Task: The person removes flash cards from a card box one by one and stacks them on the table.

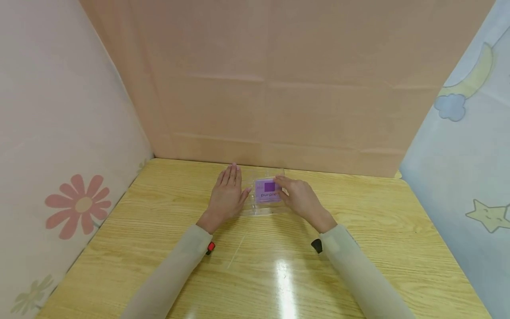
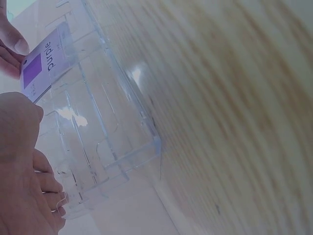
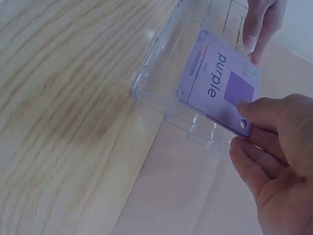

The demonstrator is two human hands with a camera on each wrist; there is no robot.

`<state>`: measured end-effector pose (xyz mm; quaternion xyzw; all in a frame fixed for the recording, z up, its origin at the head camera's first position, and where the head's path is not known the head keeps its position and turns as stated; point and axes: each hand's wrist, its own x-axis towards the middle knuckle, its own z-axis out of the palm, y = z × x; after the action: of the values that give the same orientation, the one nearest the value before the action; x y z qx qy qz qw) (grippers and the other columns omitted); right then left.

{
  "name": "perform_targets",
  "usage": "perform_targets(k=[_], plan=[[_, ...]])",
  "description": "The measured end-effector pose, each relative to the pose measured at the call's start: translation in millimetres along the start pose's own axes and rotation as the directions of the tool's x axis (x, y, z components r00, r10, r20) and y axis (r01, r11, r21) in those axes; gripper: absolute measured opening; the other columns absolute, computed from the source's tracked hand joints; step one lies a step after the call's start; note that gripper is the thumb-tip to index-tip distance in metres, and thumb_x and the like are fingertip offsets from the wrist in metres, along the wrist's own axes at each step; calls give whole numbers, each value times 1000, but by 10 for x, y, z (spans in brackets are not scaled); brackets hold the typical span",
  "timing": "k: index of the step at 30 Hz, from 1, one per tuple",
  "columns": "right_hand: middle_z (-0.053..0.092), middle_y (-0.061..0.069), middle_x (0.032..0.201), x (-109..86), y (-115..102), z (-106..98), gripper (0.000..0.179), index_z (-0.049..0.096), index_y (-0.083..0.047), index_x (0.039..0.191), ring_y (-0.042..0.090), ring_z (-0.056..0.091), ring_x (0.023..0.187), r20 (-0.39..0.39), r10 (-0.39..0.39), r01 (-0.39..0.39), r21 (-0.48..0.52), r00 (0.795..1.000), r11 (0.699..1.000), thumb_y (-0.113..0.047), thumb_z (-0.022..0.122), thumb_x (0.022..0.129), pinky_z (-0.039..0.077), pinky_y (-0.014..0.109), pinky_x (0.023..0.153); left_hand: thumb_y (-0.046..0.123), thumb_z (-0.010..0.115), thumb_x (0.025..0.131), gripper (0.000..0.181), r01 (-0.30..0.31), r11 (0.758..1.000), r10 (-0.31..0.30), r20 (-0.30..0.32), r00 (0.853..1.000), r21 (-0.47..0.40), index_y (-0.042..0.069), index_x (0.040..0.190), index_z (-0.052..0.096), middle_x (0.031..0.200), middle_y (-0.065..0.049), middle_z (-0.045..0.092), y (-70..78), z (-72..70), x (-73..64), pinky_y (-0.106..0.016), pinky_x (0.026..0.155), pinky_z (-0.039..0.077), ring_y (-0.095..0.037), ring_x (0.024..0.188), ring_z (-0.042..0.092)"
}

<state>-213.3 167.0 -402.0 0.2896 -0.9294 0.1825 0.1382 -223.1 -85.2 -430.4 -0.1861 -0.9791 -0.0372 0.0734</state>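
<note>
A peach backdrop (image 1: 279, 79) rises behind a wood-grain table (image 1: 358, 266), where a person in pale sleeves (image 1: 171, 270) works with both hands at a clear plastic box (image 2: 98, 122). The left hand (image 1: 226, 197) lies with fingers extended across the box's left side; the right hand (image 1: 303, 199) pinches the edge of a lilac card (image 3: 222, 81) between thumb and fingers. The card, printed "purple" beside a darker square (image 3: 238, 88), sits at the box's right part, partly within its walls.
</note>
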Motion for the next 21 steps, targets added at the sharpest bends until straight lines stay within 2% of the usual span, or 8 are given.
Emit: perform_targets(k=[3, 7, 10, 19, 21], plan=[[70, 19, 137, 7, 19, -8, 36, 72, 1, 130, 22, 77, 78, -5, 15, -15, 58, 1000, 998, 0, 75, 95, 63, 29, 73, 49, 31, 114, 78, -2, 1000, 2, 4, 1000, 0, -7, 165, 10, 175, -24, 9, 1, -2, 2, -51, 136, 14, -37, 165, 12], [72, 17, 133, 19, 51, -10, 33, 74, -2, 128, 26, 80, 94, -7, 39, -38, 97, 999, 995, 0, 75, 95, 65, 30, 75, 49, 30, 114, 78, -2, 1000, 2, 3, 1000, 3, -6, 165, 10, 175, -24, 8, -3, 14, 7, -50, 136, 14, -37, 165, 11], [74, 16, 129, 36, 68, -12, 29, 77, -4, 125, 19, 78, 83, -14, 55, -53, 97, 998, 994, -3, 75, 95, 61, 26, 67, 49, 29, 114, 78, 0, 1000, 0, 7, 1000, 4, -6, 165, 9, 175, -24, 8, -7, 23, 11, -50, 136, 14, -37, 165, 11], [80, 17, 113, 52, 68, -88, 22, 80, -2, 116, 28, 81, 96, 2, 95, -94, 170, 995, 981, -1, 75, 94, 65, 30, 71, 50, 27, 114, 78, 8, 1000, -8, 11, 1000, 0, -6, 166, 9, 175, -23, 9, -17, 42, 9, -50, 136, 15, -36, 166, 12], [81, 17, 110, 55, 80, -106, 21, 81, -2, 114, 28, 81, 94, 8, 88, -88, 173, 996, 981, 0, 74, 94, 65, 29, 69, 50, 28, 114, 78, 5, 1000, -5, 4, 1000, -2, -6, 166, 10, 175, -23, 10, -22, 63, 15, -50, 136, 15, -37, 166, 12]])
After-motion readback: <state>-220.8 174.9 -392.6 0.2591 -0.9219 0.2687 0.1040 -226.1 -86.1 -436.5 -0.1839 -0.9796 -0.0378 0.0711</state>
